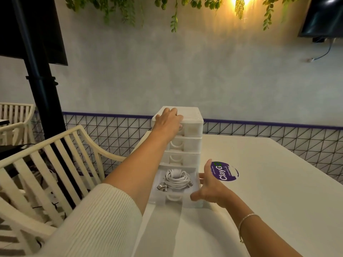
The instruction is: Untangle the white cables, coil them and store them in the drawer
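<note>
the coiled white cables (177, 179) lay inside the pulled-out bottom drawer (196, 198) of the white drawer tower (191, 143). the left hand (169, 120) rested flat on the tower's top, fingers together; the right hand (209, 186) touched the drawer's right front corner, fingers spread.

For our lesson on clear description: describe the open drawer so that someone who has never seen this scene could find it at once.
Start at the white table and find the white plastic drawer tower standing at its left edge. The open drawer is the bottom one. Unlike the three closed drawers above it, it is pulled out toward the viewer and holds a coil of white cables.
</note>
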